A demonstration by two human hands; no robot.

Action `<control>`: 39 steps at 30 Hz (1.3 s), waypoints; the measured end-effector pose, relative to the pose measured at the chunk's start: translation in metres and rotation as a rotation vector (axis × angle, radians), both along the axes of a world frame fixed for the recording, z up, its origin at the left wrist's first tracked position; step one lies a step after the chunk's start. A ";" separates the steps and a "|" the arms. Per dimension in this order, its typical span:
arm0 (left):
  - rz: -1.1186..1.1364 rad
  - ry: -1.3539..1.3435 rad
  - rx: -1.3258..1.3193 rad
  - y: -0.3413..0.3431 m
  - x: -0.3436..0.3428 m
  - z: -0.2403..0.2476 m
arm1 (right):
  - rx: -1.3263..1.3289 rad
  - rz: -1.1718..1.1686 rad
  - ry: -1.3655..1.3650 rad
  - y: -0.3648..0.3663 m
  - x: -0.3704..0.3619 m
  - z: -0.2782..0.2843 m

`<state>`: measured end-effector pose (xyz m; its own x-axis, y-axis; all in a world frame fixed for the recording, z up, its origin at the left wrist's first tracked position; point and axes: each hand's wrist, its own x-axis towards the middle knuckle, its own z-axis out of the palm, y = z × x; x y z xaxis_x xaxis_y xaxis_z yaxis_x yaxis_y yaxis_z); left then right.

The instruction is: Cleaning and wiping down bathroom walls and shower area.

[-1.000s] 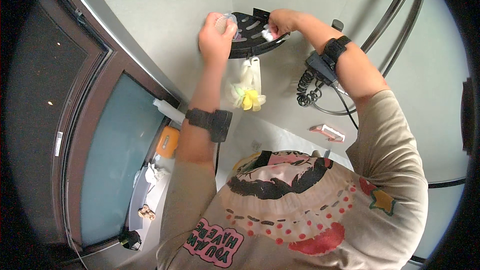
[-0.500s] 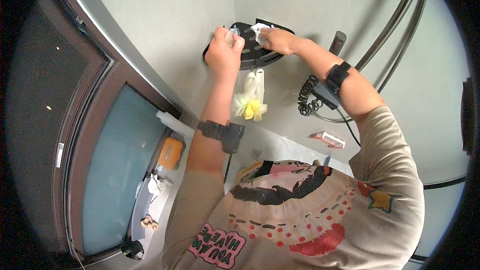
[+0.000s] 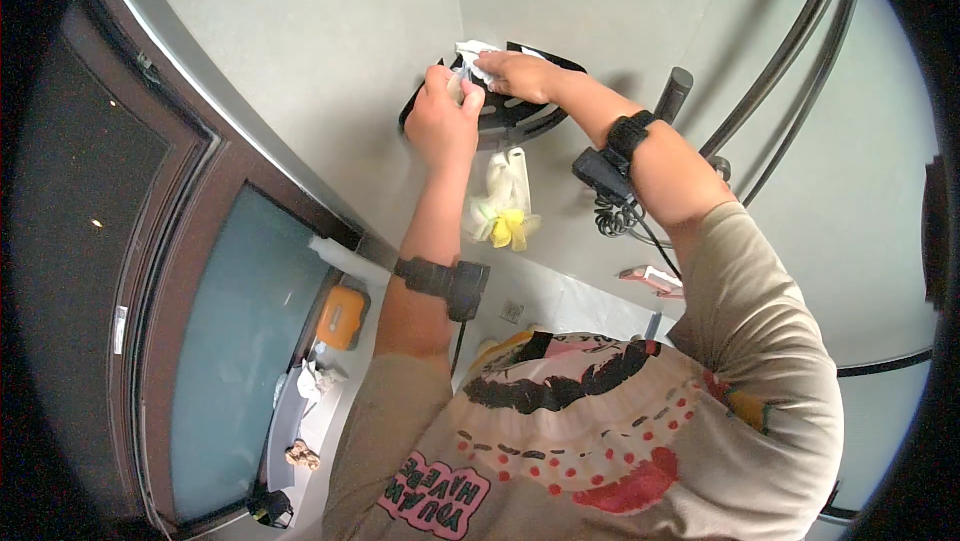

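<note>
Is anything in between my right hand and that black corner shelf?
Yes: a crumpled white wipe lies under the fingers of the right hand, between them and the black corner shelf. The left hand, just left of it, holds a small pale item.

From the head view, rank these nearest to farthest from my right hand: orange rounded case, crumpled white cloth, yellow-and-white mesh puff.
1. Crumpled white cloth: against the right hand, at its fingers.
2. Yellow-and-white mesh puff: hanging below the black slotted shelf.
3. Orange rounded case: farther down, to the left.
</note>
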<state>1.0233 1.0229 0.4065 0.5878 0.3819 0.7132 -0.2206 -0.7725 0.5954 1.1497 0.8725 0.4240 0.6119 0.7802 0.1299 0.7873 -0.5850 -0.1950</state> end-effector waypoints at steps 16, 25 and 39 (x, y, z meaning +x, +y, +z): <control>-0.028 0.065 0.034 0.001 0.000 0.000 | 0.008 -0.074 -0.094 -0.018 -0.008 -0.007; -0.028 0.021 0.054 0.007 -0.002 -0.002 | -0.361 -0.322 -0.109 -0.043 -0.045 0.034; -0.032 -0.132 0.152 0.008 0.003 -0.003 | -0.540 -0.298 -0.051 -0.053 -0.075 0.057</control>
